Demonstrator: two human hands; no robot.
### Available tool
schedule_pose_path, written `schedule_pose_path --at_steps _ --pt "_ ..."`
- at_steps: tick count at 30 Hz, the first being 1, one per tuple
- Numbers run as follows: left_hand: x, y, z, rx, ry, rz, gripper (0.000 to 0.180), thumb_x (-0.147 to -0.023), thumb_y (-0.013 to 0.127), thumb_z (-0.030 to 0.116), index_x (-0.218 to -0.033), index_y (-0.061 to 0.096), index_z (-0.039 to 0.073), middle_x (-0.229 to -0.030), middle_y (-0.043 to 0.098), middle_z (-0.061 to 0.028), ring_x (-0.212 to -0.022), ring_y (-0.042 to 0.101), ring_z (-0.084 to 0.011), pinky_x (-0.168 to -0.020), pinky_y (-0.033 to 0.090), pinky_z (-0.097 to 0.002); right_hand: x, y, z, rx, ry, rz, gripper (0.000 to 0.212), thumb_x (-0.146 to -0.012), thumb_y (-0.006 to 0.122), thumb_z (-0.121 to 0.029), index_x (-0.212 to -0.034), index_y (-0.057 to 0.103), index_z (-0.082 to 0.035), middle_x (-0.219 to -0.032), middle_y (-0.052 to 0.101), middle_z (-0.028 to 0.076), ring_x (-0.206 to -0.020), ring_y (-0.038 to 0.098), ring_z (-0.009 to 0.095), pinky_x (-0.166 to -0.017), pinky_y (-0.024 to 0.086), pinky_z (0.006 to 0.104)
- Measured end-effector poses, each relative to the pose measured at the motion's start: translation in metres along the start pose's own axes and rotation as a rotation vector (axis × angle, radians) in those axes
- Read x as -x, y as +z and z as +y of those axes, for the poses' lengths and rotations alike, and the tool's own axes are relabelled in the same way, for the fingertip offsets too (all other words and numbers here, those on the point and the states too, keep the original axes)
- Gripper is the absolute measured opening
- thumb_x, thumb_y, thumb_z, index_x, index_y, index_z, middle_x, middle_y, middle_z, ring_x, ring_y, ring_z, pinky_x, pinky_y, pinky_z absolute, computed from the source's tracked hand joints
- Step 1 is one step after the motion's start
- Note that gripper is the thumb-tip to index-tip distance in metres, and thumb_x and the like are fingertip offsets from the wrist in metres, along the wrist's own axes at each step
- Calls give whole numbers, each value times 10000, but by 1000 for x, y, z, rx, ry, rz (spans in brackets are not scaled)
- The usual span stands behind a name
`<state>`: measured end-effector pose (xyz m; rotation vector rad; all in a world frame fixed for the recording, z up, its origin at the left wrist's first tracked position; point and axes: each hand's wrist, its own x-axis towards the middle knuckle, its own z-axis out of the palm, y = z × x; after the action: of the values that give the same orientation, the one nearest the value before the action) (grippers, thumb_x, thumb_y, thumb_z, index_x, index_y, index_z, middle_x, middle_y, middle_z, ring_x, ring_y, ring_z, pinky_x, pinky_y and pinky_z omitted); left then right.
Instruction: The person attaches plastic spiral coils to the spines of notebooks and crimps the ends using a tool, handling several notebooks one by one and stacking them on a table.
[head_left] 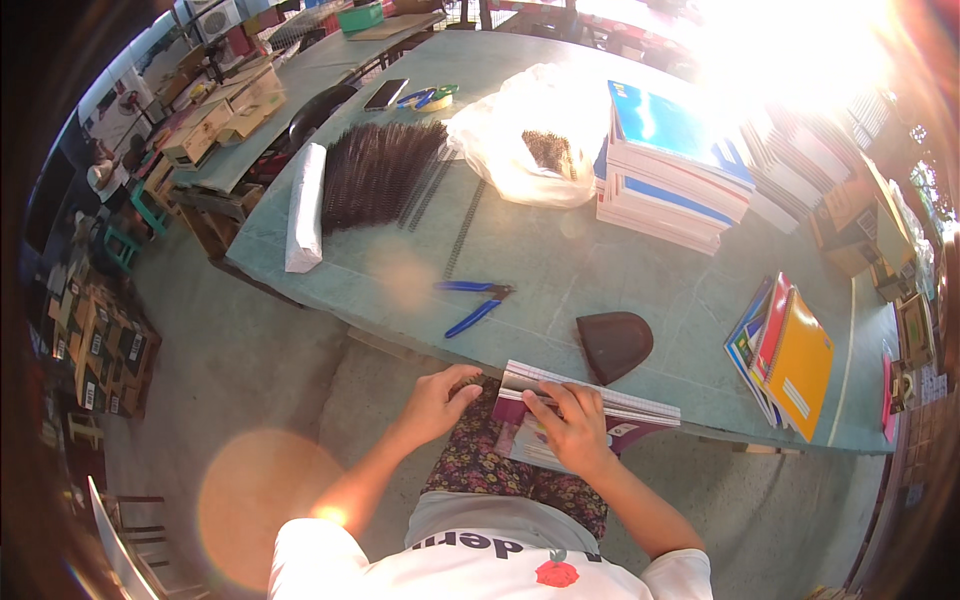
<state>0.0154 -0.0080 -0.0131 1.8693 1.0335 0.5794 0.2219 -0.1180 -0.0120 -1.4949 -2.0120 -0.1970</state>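
Nearest to the camera is a white T-shirt (430,578), printed with big dark letters, upside down from this view, and a red rose (557,571). Below the near edge of the green table (560,255) are flowered trousers (472,455). The purple-covered notebook (632,433) is at this edge, in front of the person, its ruled page edges facing up; a small pale label shows on its cover. The right hand (575,428) is clamped on it, with bent fingers over the pages. The left hand (440,405) is just beside its left end, thumb and forefinger near each other; whether they pinch something, I cannot tell. Behind the notebook lies a dark brown rounded block (615,345), and farther left, blue-handled cutters (475,303) with handles spread. To the right, the yellow spiral notebook (803,355) carries a white label panel with lines too small for reading. Farther back are a heap of black spiral wires (375,178), a plastic bag (490,125) and a stack of blue-covered notebooks (670,165). Cardboard boxes (105,345) on the floor at left have dark printed marks, not clearly readable.
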Motion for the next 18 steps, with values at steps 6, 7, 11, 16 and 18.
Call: schedule_pose_path --at_steps 6,7,11,16,18 --pt "-1 4 0 -16 16 -10 279 -857 638 201 -1082 621 37 -772 663 -125 -656 612 -160 -621 485 -305 3 -1 1 -30 -26 27 497 -619 639 -110 -1114 632 -81 -1140 579 48 -928 527 240 -782 403 381" --pt "-1 4 -1 -14 16 -10 279 -858 638 201 -1082 620 36 -771 663 -123 -655 611 -157 -620 484 -304 3 -2 1 -31 -34 33 479 -626 635 -113 -1104 637 -77 -1139 586 48 -923 530 238 -779 404 378" --pt "-1 6 -4 8 0 -13 269 -869 629 203 -1080 623 38 -750 652 -98 -652 598 -129 -596 477 -283 4 -3 1 -23 -50 48 427 -651 623 -116 -1073 649 -68 -1138 604 50 -912 542 232 -768 407 370" --pt "2 -1 14 173 -109 -161 360 -885 589 177 -1222 554 57 -771 642 -101 -627 579 -135 -608 481 -282 3 -4 1 -14 -42 31 392 -678 617 -112 -1065 650 -62 -1132 611 56 -906 548 226 -762 409 367" --pt "5 -6 28 318 -205 -308 414 -898 572 181 -1297 515 87 -761 627 -66 -627 569 -109 -601 479 -260 5 -3 3 -1 -37 30 377 -688 616 -113 -1060 652 -60 -1129 613 58 -908 548 225 -760 410 368"
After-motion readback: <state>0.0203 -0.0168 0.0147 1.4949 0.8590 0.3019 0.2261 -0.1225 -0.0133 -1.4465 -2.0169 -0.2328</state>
